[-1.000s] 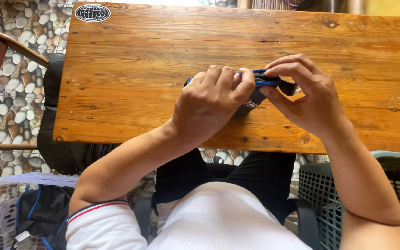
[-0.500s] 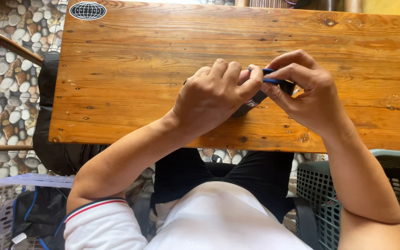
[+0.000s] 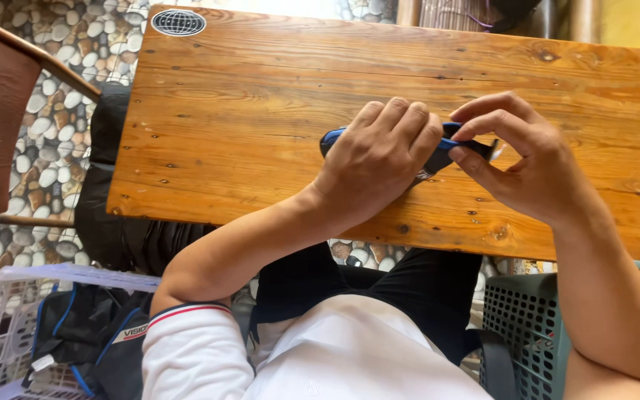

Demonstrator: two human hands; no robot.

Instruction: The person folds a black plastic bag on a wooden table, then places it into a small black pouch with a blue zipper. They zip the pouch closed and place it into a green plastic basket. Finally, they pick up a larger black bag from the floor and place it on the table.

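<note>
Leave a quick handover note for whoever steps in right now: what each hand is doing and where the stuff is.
Left hand: laid over the blue and black folded item, pressing it onto the wooden table.
Right hand: fingers pinching the item's right end, where a dark tip sticks out.
Item lies near the table's front edge, mostly hidden under the hands; what it is cannot be told.
White basket with dark clothing at left on the floor, green basket at right.
Done and left: unclear from this view.
</note>
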